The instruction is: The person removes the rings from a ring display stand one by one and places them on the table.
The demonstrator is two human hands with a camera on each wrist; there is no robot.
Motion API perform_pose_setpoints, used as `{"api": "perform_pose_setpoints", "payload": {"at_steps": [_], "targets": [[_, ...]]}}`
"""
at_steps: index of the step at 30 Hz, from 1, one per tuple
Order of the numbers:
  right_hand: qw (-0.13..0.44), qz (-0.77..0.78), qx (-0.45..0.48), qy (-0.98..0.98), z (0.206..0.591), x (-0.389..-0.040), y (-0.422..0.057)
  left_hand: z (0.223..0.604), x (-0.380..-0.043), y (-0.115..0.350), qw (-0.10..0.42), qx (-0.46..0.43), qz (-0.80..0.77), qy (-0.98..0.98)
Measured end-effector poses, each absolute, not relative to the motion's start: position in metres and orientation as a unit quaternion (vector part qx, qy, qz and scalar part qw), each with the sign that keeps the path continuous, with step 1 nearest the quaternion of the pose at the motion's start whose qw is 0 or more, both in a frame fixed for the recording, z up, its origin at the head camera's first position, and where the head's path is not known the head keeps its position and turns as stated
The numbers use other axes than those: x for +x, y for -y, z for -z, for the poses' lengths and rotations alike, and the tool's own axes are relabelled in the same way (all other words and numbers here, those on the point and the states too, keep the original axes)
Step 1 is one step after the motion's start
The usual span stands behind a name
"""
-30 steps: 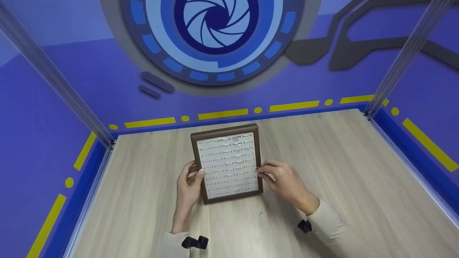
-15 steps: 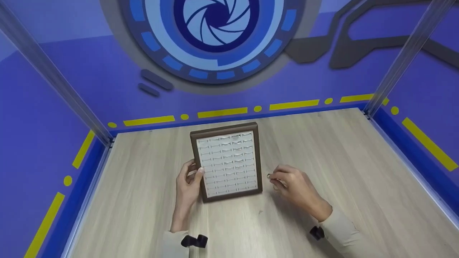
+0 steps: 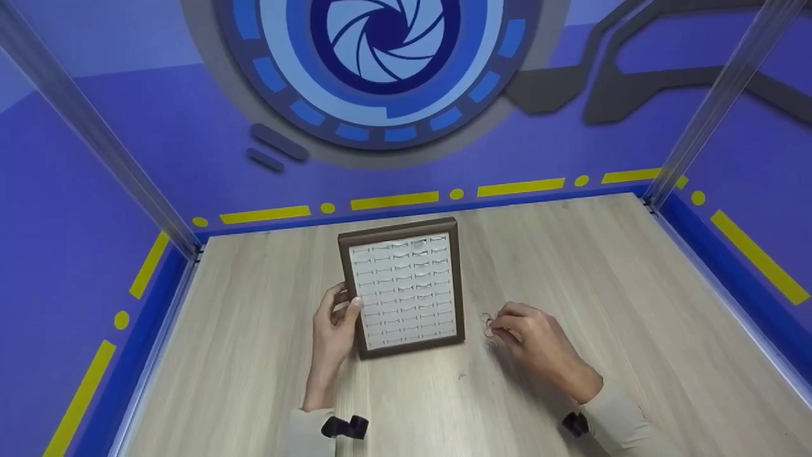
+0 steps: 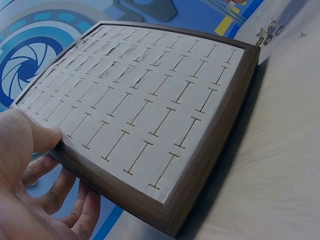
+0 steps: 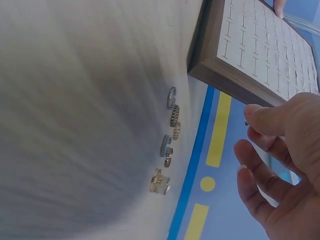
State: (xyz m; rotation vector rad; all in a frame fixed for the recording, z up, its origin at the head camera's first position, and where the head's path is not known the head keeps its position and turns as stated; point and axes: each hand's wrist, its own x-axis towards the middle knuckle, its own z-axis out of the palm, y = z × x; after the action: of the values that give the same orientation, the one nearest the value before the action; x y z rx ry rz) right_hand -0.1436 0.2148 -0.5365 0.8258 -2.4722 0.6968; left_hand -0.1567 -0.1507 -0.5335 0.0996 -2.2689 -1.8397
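A ring display tray (image 3: 460, 285) has a brown wooden frame and a pale padded face with rows of I-shaped slits. It stands tilted up on the table, its face toward me. My left hand (image 3: 333, 327) grips its left edge, thumb on the front and fingers behind, as the left wrist view also shows. Right of the tray, my right hand (image 3: 542, 343) has thumb and index finger pinched at a small dark ring (image 5: 246, 123), mostly hidden by the fingertips. Several silver and gold-coloured rings (image 5: 174, 116) lie in a loose cluster on the table by that hand.
The light wood-grain table (image 3: 266, 355) is enclosed by blue printed panels (image 3: 209, 127) with yellow dashes. Metal posts (image 3: 704, 101) stand at the back corners. Dark wrist mounts (image 3: 344, 428) sit at both sleeves.
My right hand has drawn away from the tray's right edge, rightward and toward me, carrying the ring to the ring cluster. The left hand and tray stay in place.
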Motion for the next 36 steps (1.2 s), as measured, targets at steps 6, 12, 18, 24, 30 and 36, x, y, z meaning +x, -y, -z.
{"api": "perform_pose_setpoints", "payload": {"at_steps": [6, 12, 18, 24, 30, 36], "targets": [[0.214, -0.251, 0.298, 0.896, 0.542, -0.141, -0.220, 0.533, -0.157, 0.151, 0.112, 0.031, 0.626, 0.771], [0.208, -0.253, 0.302, 0.895, 0.548, -0.137, -0.226, 0.533, -0.157, 0.151, 0.110, 0.030, 0.626, 0.771], [0.201, -0.240, 0.294, 0.903, 0.553, -0.135, -0.230, 0.532, -0.157, 0.151, 0.110, 0.029, 0.627, 0.771], [0.175, -0.232, 0.274, 0.917, 0.555, -0.134, -0.233, 0.533, -0.157, 0.152, 0.107, 0.037, 0.628, 0.770], [0.151, -0.223, 0.258, 0.928, 0.556, -0.132, -0.235, 0.533, -0.155, 0.152, 0.109, 0.036, 0.631, 0.767], [0.124, -0.213, 0.248, 0.937, 0.558, -0.131, -0.236, 0.533, -0.155, 0.151, 0.110, 0.030, 0.632, 0.766]]}}
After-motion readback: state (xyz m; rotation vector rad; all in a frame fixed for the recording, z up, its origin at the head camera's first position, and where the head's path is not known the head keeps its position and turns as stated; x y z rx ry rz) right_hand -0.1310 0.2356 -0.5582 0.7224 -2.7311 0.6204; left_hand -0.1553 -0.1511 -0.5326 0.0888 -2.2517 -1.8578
